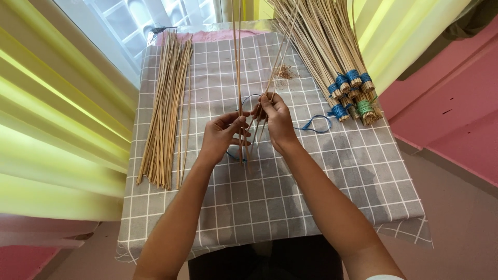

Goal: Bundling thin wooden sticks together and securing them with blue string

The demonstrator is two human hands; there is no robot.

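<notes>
My left hand (222, 134) and my right hand (277, 118) meet over the middle of a table covered with a grey checked cloth (270, 202). Together they pinch a small bunch of long thin tan sticks (238, 62) that point away from me toward the far edge. A blue string (313, 124) loops around the sticks between my fingers and trails off to the right across the cloth.
A loose pile of thin sticks (166, 109) lies along the left side of the table. At the far right rest several stick bundles (348, 93) tied with blue and green string. Small brown scraps (284, 71) sit near the far edge. Yellow curtains (57, 103) hang left.
</notes>
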